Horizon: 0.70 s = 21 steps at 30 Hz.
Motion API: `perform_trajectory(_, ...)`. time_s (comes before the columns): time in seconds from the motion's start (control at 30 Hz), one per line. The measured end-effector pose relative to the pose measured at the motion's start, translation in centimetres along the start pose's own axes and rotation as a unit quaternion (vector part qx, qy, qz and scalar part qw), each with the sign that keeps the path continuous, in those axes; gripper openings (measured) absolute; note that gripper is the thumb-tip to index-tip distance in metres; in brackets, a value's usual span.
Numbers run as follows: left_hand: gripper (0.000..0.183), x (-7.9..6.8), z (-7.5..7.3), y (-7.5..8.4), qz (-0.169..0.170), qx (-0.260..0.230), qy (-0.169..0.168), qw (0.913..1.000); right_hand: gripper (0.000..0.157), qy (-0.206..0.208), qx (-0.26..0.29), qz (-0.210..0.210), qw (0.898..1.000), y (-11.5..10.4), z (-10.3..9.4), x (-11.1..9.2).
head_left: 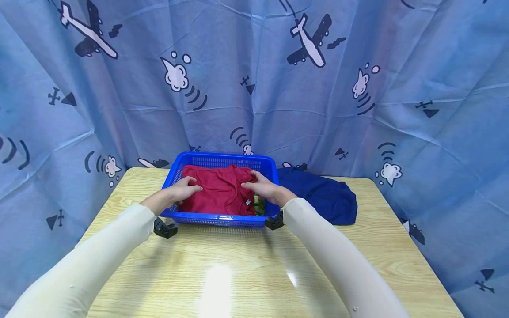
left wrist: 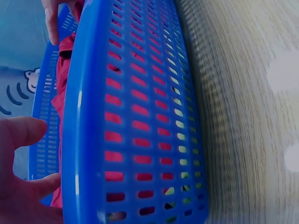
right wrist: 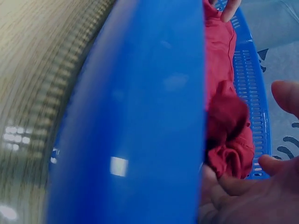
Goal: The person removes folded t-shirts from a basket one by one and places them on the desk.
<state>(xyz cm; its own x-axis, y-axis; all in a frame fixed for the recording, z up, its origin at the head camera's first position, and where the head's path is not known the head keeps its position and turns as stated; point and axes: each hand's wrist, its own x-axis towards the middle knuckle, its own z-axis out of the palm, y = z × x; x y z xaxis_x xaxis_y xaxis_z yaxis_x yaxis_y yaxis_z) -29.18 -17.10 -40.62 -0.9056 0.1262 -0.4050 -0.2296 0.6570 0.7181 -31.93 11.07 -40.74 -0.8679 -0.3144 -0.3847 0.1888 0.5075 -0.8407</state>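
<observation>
A red garment [head_left: 216,187] lies inside a blue plastic basket [head_left: 222,218], spread over most of it. At the basket's left end my left hand [head_left: 184,189] reaches over the rim, thumb and fingers apart, touching the red cloth's left side. My right hand [head_left: 264,187] is at the right end, its thumb held away from the fingers. In the right wrist view, its lower fingers [right wrist: 217,191] lie against the bunched red cloth [right wrist: 229,154], and some are hidden by the rim. Green patterned cloth [head_left: 259,205] shows under the red garment on the right.
A dark blue garment [head_left: 322,194] lies on the wooden table [head_left: 191,269], right of the basket. Behind the table hangs a blue curtain [head_left: 222,88] with plane prints. Black wrist devices [head_left: 165,228] sit near the basket's front edge.
</observation>
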Motion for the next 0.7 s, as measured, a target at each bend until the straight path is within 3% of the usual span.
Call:
perform_trajectory(0.17,0.060,0.2,-0.1,-0.3,0.015,-0.033,0.009,0.9993,0.077,0.013,-0.018,-0.018,1.000,-0.2,0.2,0.1)
perform_trajectory(0.33,0.057,0.3,0.0,-0.3,0.016,-0.037,0.007,0.9992,0.076,0.018,-0.014,-0.034,0.999,-0.3,0.8,0.0)
perform_trajectory(0.53,0.053,0.3,0.0,-0.1,0.043,0.003,0.010,0.9990,0.079,0.004,-0.006,-0.032,0.999,-0.9,1.7,-0.2)
perform_trajectory(0.7,0.051,0.5,0.0,0.0,0.063,0.043,-0.001,0.9971,0.082,0.006,-0.070,-0.038,0.997,-0.9,2.1,-0.1)
